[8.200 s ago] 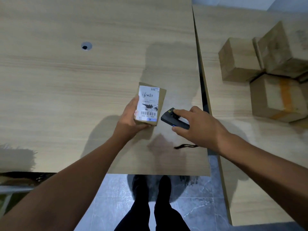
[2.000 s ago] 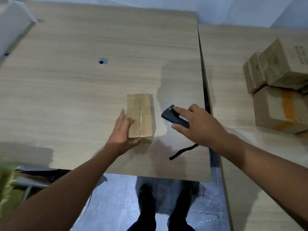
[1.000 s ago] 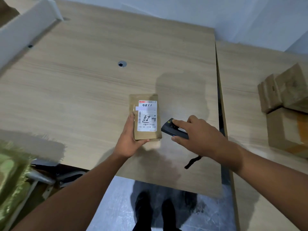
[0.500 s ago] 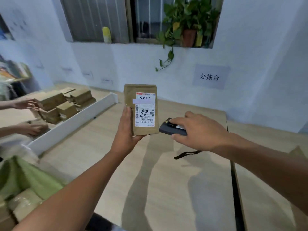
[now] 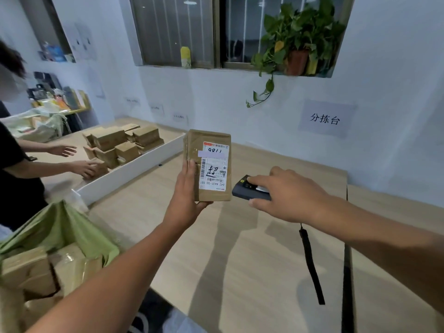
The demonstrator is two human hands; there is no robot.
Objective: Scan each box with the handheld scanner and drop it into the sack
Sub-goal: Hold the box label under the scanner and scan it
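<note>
**A:** Sorting room, mid-scan. The left hand [image 5: 189, 188] lifts a box [image 5: 208, 168] upright above the table [image 5: 240, 255], label [image 5: 214, 167] turned toward the camera, fingers wrapped along its left edge and the thumb under its bottom. What about the other hand?

**B:** The right hand [image 5: 288, 195] clasps the scanner [image 5: 249, 189] just beside the box's lower right corner, forefinger stretched along the top, thumb beneath. Its strap [image 5: 311, 265] hangs loose below the wrist.

**A:** Is the aim good?

**B:** My judgement: not quite. The scanner's nose points at the box's side edge, while the barcodes sit on the front face. It would pay to draw the scanner back and swing it round to face the label squarely, or to turn the box toward it.

**A:** Anything in the way of the codes?

**B:** The left fingertips [image 5: 191, 164] lie close to the tall barcode strip at the label's left margin. Keeping them clear of it, and the box steady, should give a clean read. Whether the trigger is pressed I cannot tell.

**A:** And afterwards?

**B:** The green sack [image 5: 62, 227] stands open at lower left, well apart from the box, with other boxes already inside. A short swing left and a release over its mouth should do. Another person's hands work at a stack of boxes [image 5: 122, 144] beyond a white divider [image 5: 134, 168], away from this path.
</note>
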